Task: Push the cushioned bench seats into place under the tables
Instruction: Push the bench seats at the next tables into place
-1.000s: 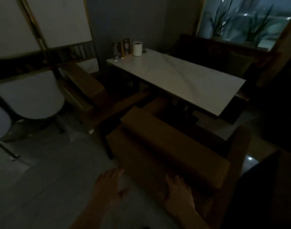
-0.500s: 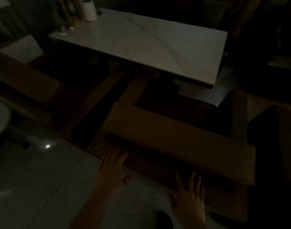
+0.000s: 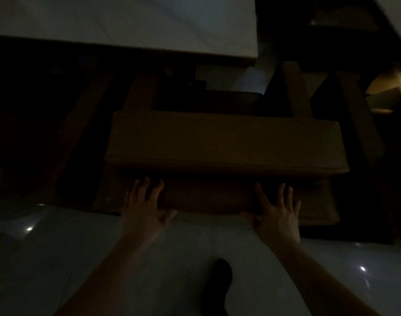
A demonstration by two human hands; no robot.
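**Both palms flat on the bench back**

The left hand point(image 3: 145, 207) and right hand point(image 3: 277, 213), fingers spread, press the near face of the brown cushioned bench seat point(image 3: 224, 142) (dimly lit), which stands near the pale table point(image 3: 126, 21), its far end under the tabletop.

Glossy floor point(image 3: 58, 258) w/ bench seat point(image 3: 224, 142)

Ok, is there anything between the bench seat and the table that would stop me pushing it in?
Nothing visible blocks it. Both hands, left hand and right hand, lie flat on the bench seat; the gap toward the table is dark.
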